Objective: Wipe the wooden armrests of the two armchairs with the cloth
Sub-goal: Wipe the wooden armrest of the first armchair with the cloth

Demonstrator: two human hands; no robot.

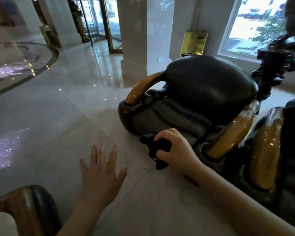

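Our right hand (173,147) has its fingers curled tight around the crumpled dark blue cloth (156,149), just in front of the black leather armchair (203,92) with curved wooden armrests (140,90). Our left hand (103,169) hovers above the pale marble floor (58,108), fingers spread and empty.

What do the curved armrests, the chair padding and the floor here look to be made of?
Armrests: wood, amber, glossy varnish, going by the bright highlights. Chair padding: dark leather or a lookalike; smooth sheen, soft creases. Floor: pale polished stone, probably marble; it mirrors the lights. Cloth in the right hand: dark soft fabric.
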